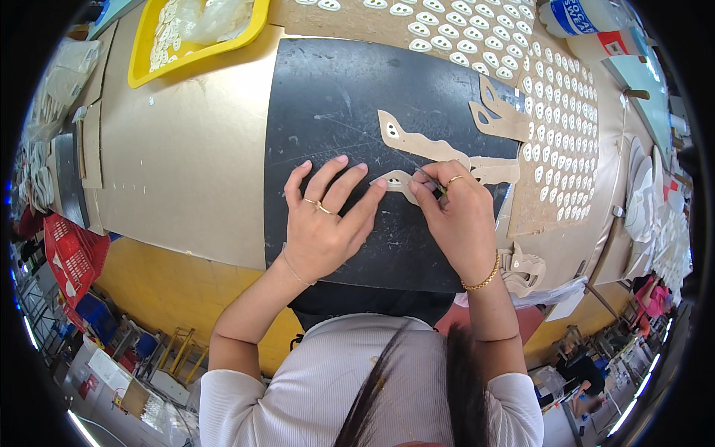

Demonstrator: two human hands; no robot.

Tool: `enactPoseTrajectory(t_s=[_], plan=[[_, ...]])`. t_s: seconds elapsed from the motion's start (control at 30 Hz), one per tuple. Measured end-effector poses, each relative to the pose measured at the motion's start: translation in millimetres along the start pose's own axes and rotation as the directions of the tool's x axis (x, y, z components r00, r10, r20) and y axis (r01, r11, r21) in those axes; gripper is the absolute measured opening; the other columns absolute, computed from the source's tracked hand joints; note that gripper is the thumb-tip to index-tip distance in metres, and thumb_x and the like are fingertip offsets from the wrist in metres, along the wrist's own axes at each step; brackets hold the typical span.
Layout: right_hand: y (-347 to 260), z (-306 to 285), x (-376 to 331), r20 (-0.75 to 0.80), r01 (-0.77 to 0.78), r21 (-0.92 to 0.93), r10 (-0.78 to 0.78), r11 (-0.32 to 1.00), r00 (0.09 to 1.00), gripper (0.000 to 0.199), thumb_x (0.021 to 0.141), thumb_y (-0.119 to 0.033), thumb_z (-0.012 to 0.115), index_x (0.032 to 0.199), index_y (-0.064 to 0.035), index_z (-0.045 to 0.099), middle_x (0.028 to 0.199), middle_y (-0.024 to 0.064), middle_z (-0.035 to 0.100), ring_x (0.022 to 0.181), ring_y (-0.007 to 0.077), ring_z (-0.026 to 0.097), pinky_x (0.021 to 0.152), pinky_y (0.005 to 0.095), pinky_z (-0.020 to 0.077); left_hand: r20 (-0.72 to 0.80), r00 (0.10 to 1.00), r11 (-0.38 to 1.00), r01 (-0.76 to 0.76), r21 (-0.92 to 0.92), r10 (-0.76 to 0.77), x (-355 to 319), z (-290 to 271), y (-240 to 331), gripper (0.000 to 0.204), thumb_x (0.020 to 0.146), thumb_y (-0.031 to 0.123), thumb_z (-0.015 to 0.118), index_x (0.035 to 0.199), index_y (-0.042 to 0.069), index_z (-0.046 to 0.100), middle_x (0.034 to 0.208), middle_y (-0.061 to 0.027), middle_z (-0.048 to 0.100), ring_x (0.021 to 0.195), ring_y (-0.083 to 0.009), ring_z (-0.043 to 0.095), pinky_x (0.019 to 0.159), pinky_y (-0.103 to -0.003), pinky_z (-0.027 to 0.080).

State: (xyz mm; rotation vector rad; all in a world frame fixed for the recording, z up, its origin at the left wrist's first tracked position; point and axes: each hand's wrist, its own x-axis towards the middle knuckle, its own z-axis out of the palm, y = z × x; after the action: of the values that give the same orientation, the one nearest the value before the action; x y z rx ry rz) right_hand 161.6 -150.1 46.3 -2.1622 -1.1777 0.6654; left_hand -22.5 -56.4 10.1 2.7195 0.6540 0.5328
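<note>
My left hand (325, 216) lies on the black mat (320, 97) with its fingers spread. Its index fingertip touches the end of a beige cut piece (406, 182), which carries a small white oval with two dark holes (393, 181). Closed in a pinch, my right hand (458, 216) holds a thin, dark, pointed tool (426, 177) over the same piece; the tool's exact kind is unclear. Part of the piece is hidden under that hand. Just beyond lies a longer wavy beige piece (424, 145), also with a white oval (392, 130) on its end.
More beige pieces (503, 119) lie at the mat's right edge. Brown boards (551, 197) bear rows of white ovals. A yellow tray (264, 15) with white ovals and a plastic bag stands far left. A bottle (585, 33) stands far right, and a red basket (71, 253) hangs low at left.
</note>
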Motion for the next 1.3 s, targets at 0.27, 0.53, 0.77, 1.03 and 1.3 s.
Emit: enactPoseTrajectory(t_s=[0.27,0.53,0.77,1.03,1.3], plan=[[2.5,3.9,-0.3,-0.056,-0.009,0.042,0.012,0.999,0.998,0.013,0.089,-0.014,0.075,0.095,-0.0048,0.069,0.088,0.0070,0.069,0.062,0.0233,0.067,0.058,0.0335,0.0521,0.022,0.999,0.999,-0.036,-0.034,0.037,-2.2,-0.9,0.1,0.038,0.076,0.018,0.080,0.114,0.019,0.076,0.128,-0.0044,0.064,0.129,-0.0258,0.053,0.112,-0.053,0.029],[2.5,2.8,-2.0,-0.038,-0.039,0.037,0.040,0.999,0.998,0.013,0.090,-0.014,0.075,0.096,-0.0045,0.069,0.088,0.0074,0.070,0.061,0.0235,0.067,0.058,0.0333,0.0524,0.038,0.999,1.000,-0.011,-0.024,0.012,-0.3,-1.9,1.7,0.039,0.077,0.014,0.079,0.116,0.020,0.077,0.129,-0.0050,0.063,0.128,-0.0270,0.053,0.113,-0.053,0.030],[3.5,5.3,-2.1,-0.054,0.053,-0.053,-0.056,0.997,0.997,0.014,0.086,-0.011,0.076,0.098,-0.0072,0.070,0.091,0.0043,0.065,0.067,0.0225,0.068,0.058,0.0339,0.0523,0.044,0.998,0.999,-0.045,0.024,0.044,3.3,-2.2,4.0,0.036,0.077,0.017,0.077,0.113,0.015,0.075,0.129,-0.0058,0.062,0.128,-0.0258,0.054,0.108,-0.053,0.034],[19.4,0.2,-8.2,0.045,0.430,-0.293,-0.437,0.854,0.898,0.028,0.079,-0.008,0.072,0.106,-0.0127,0.073,0.094,0.0003,0.059,0.065,0.0157,0.063,0.057,0.0298,0.0495,0.056,0.979,0.979,-0.197,0.043,0.195,5.4,-1.3,0.5,0.028,0.087,0.014,0.068,0.113,0.005,0.073,0.128,-0.0081,0.062,0.124,-0.0235,0.059,0.100,-0.047,0.042],[27.1,-13.8,-0.3,0.181,0.640,-0.372,-0.623,0.673,0.761,0.035,0.079,-0.011,0.070,0.113,-0.0113,0.074,0.100,0.0002,0.061,0.068,0.0118,0.060,0.057,0.0275,0.0475,0.107,0.976,0.981,-0.193,0.032,0.189,-1.7,1.4,-2.5,0.047,0.081,0.013,0.072,0.128,0.011,0.070,0.135,-0.0045,0.060,0.131,-0.0231,0.054,0.107,-0.049,0.036]])
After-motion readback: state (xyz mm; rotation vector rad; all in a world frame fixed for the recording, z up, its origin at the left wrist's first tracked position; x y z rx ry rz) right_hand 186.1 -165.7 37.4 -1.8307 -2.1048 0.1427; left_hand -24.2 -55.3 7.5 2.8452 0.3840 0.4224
